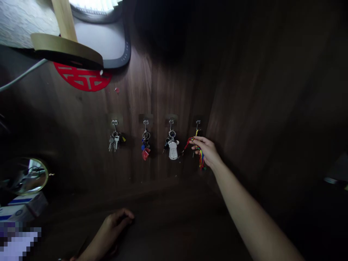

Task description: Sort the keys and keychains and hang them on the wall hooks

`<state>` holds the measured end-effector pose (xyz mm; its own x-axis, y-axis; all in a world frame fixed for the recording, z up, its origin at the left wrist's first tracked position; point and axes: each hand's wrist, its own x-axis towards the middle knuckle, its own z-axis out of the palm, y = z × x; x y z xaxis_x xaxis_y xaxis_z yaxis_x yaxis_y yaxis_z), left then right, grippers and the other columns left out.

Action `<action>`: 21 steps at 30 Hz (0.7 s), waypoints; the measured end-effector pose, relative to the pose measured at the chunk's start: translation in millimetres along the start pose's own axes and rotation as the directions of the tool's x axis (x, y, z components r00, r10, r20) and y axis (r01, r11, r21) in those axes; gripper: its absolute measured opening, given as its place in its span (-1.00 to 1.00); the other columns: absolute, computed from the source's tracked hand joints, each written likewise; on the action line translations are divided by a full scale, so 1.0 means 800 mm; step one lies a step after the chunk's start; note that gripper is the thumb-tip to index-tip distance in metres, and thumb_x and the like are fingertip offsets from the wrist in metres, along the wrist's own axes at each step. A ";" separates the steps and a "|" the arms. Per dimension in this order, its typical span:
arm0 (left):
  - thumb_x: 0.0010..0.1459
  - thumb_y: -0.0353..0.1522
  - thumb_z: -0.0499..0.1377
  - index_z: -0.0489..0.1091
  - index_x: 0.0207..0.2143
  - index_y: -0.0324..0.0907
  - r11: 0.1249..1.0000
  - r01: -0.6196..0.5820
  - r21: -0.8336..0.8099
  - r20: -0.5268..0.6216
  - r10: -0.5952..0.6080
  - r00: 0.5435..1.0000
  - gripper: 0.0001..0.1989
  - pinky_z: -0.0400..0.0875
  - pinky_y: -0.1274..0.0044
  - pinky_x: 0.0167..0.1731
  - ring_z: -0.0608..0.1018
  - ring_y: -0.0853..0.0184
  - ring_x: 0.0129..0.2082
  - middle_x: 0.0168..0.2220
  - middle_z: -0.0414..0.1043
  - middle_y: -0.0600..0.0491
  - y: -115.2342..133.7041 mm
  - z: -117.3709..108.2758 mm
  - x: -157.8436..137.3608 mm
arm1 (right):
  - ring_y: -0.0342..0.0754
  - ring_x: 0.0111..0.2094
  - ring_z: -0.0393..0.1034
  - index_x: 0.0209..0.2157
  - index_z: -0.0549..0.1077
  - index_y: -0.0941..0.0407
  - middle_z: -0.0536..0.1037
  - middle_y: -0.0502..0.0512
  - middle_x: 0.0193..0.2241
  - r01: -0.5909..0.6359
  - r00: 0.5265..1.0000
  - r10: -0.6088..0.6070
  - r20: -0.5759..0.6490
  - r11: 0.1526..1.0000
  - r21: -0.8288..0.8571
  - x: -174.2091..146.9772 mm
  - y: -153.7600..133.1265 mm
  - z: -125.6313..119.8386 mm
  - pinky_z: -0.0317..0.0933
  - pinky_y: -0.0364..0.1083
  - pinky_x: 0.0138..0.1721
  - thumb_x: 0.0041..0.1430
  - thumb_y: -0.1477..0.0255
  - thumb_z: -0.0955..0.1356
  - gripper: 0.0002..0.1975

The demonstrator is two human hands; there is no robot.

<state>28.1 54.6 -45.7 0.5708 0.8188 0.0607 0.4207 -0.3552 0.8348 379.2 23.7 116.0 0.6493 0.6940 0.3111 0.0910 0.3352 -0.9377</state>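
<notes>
Dark wood panel (244, 94) runs on far to the right of the hook row; lower edge in shadow, too dark to place. Right hand (208, 149) just below the rightmost hook (198, 123), thumb and fingers closed on multicoloured cord (201, 161); cord's yellow top is right under that hook, can't tell if looped on. Colourful ends hang below the fingers, red strand (186, 144) sticks out left toward white fob (173, 150) on the next hook, narrow gap between. Left hand (115, 224) low, well apart from the hooks, fingers loosely curled, can't tell if it holds anything. Further left along the row: bunch with red tag (146, 154), then silver keys (116, 141). Upper left crowded: red cut-out (91, 84), tan ring (67, 46) partly in front of it, white cable (23, 76), lit lamp (95, 5). Lower left: round mirror (34, 177) above white boxes (20, 210).
</notes>
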 end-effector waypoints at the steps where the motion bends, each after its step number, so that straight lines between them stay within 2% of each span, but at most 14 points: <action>1: 0.04 -0.10 0.03 0.38 -0.45 -0.13 1.000 0.004 0.007 -0.002 -0.004 1.000 -0.69 0.28 0.65 -0.34 0.43 0.35 -0.37 -0.46 0.40 0.13 0.001 0.000 0.000 | -0.25 -0.63 0.34 -0.35 0.41 0.15 0.55 0.06 -0.46 0.010 1.000 -0.009 0.009 0.999 -0.031 0.009 -0.007 0.001 0.10 -0.31 -0.75 -0.08 0.50 0.39 -0.83; 6: 0.05 -0.12 0.03 0.39 -0.43 -0.14 1.000 0.024 0.014 0.005 -0.025 1.000 -0.70 0.28 0.66 -0.32 0.43 0.36 -0.36 -0.44 0.41 0.13 0.006 -0.002 -0.001 | -0.29 -0.71 0.26 -0.41 0.38 0.16 0.53 0.04 -0.52 0.079 0.997 -0.078 0.015 0.989 -0.122 0.044 -0.036 0.004 -0.04 -0.33 -0.81 -0.07 0.53 0.39 -0.87; 12: 0.05 -0.15 0.05 0.40 -0.45 -0.14 1.000 0.017 -0.013 0.019 -0.017 1.000 -0.73 0.27 0.66 -0.33 0.42 0.38 -0.37 -0.46 0.40 0.14 0.008 -0.004 0.000 | -0.30 -0.73 0.25 -0.43 0.37 0.16 0.50 -0.01 -0.58 0.151 0.983 -0.167 -0.075 0.971 -0.186 0.070 -0.057 -0.008 -0.04 -0.35 -0.81 -0.03 0.56 0.36 -0.91; 17: 0.04 -0.16 0.08 0.42 -0.47 -0.13 0.997 0.007 -0.079 -0.017 -0.009 1.000 -0.74 0.27 0.66 -0.38 0.42 0.37 -0.41 -0.48 0.40 0.14 0.009 -0.003 -0.002 | -0.29 -0.73 0.26 -0.44 0.37 0.17 0.46 -0.04 -0.61 0.172 0.964 -0.211 -0.163 0.959 -0.225 0.082 -0.042 -0.022 -0.01 -0.34 -0.79 -0.08 0.53 0.40 -0.88; 21: 0.03 -0.18 0.11 0.44 -0.47 -0.13 0.994 0.021 -0.103 -0.047 -0.026 0.999 -0.77 0.26 0.68 -0.43 0.41 0.38 -0.44 -0.51 0.39 0.15 0.009 -0.002 -0.003 | -0.28 -0.73 0.27 -0.45 0.34 0.16 0.44 -0.06 -0.60 0.151 0.953 -0.195 -0.231 0.969 -0.195 0.078 -0.020 -0.029 0.04 -0.32 -0.79 -0.11 0.52 0.41 -0.84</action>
<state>28.4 50.8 -38.7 0.5260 0.8481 0.0643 0.3582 -0.2895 0.8876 435.5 47.0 146.5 0.7755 0.4494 0.4435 0.3333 0.3051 -0.8921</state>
